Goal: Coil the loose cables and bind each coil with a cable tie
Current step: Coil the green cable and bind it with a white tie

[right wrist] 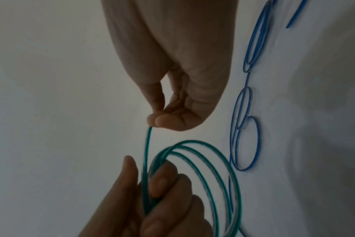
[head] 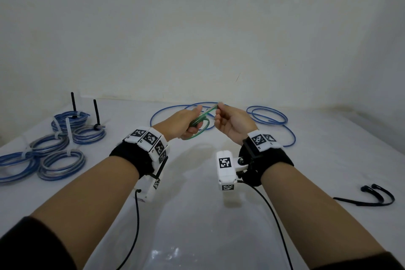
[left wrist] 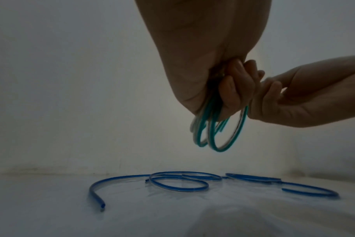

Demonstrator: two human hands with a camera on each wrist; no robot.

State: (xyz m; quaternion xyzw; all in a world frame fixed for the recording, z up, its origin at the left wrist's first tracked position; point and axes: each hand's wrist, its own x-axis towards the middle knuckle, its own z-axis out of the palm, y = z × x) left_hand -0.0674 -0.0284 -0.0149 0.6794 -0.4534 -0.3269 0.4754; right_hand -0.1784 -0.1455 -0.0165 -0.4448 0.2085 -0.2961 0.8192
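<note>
Both hands raised above the white table (head: 197, 215), centre. Left hand (head: 182, 124) clasps a green cable coil (head: 198, 124), several loops hanging below the fingers. Right hand (head: 233, 121) pinches the coil's free end. Loose blue cable (head: 269, 116) on the table at 12 o'clock; bound coils (head: 61, 162) at 9; black ties (head: 372, 197) at 3.

Both forearms reach forward, bare to the wrists, each wrist wrapped in a black band carrying white marker blocks. The left hand (head: 183, 124) is raised, fingers curled round a green cable (head: 198, 126) coil. The right hand (head: 233, 124) is level with it and close beside, thumb and fingertips (right wrist: 162, 120) pinching the cable's free end.
</note>
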